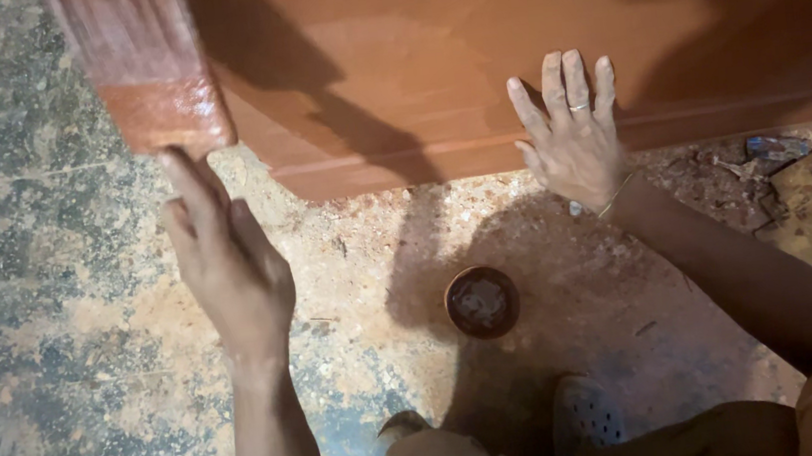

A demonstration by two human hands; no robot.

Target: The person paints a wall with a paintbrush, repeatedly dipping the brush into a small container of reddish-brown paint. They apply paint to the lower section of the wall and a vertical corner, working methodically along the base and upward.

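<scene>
The big orange board (526, 34) runs off the top and right edges, the left hand (228, 257) looks blurry, the little round bowl (482, 301) sits in dark shadow, and the stuff inside it is too small to tell.

One orange-brown wooden panel (507, 36) stands on the floor. Two hands are at it: the left hand (229, 262) at its corner, the right hand (572, 135) flat against it. One small round bowl (481, 301) sits just below the panel.
</scene>
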